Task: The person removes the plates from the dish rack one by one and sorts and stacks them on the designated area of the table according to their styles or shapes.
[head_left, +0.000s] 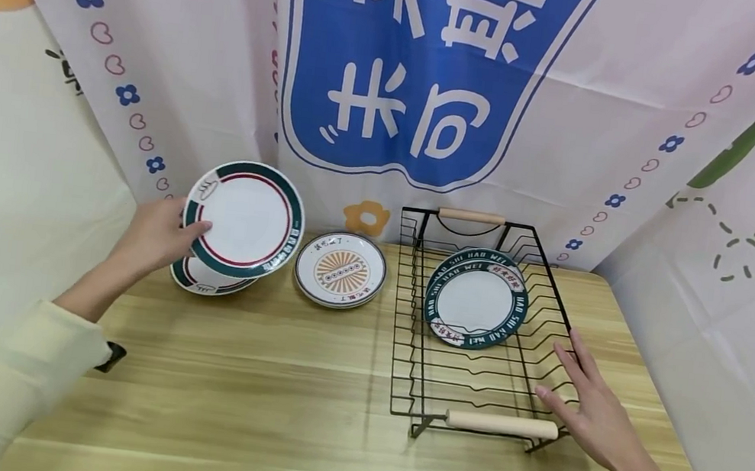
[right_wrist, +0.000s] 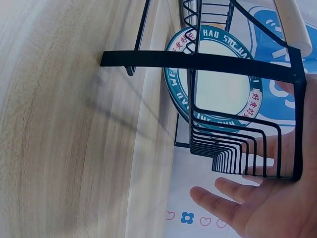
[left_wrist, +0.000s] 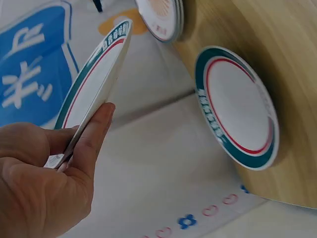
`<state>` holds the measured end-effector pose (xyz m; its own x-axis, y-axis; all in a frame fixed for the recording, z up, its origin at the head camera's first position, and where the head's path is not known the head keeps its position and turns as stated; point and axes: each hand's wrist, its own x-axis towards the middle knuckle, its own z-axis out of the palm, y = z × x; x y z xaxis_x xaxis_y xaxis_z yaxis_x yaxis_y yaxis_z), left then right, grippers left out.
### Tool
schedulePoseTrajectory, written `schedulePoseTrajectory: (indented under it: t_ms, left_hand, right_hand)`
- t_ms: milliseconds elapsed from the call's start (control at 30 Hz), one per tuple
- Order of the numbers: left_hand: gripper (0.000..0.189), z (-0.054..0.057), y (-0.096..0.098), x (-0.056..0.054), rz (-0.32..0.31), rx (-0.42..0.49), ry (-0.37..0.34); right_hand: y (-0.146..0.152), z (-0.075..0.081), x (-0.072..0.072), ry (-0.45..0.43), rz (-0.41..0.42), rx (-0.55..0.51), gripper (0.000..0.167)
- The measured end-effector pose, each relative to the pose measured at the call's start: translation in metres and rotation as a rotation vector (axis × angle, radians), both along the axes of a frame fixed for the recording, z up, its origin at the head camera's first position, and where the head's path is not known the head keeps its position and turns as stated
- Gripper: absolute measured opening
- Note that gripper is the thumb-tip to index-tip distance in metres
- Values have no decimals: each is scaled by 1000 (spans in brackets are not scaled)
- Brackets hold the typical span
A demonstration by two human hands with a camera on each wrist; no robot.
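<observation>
"Head view: what does the left grip [head_left: 159,234] hold?"

"A white plate [head_left: 246,218] with a green rim and a thin red ring. The grip pinches its edge, thumb on the upper face and fingers underneath. The plate is above the bench [head_left: 250,399], extending to the right of the grip."

"And the things around that grip?"

"A second plate [left_wrist: 237,106], similarly ringed, rests on the bench below and to the right of the grip, partly hidden from the head view by the held one. Farther right, a short stack of plates [head_left: 341,270] shows an orange sunburst."

"How is the right grip [head_left: 596,416] set?"

"Fingers spread, at the right side of a black wire rack [right_wrist: 143,58], near its front corner. Whether the fingertips touch the wires, I cannot tell."

"The rack's contents?"

"Two green-rimmed plates [head_left: 476,307], left of the right grip and farther back, one overlapping the other. A wooden handle [head_left: 501,425] lies just left of that grip; beyond both grips hangs a printed cloth [head_left: 568,133]."
</observation>
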<state>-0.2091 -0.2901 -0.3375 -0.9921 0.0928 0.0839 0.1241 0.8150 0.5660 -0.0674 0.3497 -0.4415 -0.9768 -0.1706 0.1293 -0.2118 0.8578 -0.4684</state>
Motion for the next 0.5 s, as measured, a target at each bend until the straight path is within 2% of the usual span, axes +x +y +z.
schedulePoseTrajectory:
  t_ms: [300,500]
  left_hand:
    - [41,-25,-46,-11,155,38,-167]
    - [38,-40,-64,-14,207,53,-242]
  right_hand:
    - [0,-1,0,17,-2,4,81]
    - [1,-2,0,15,-4,4,81]
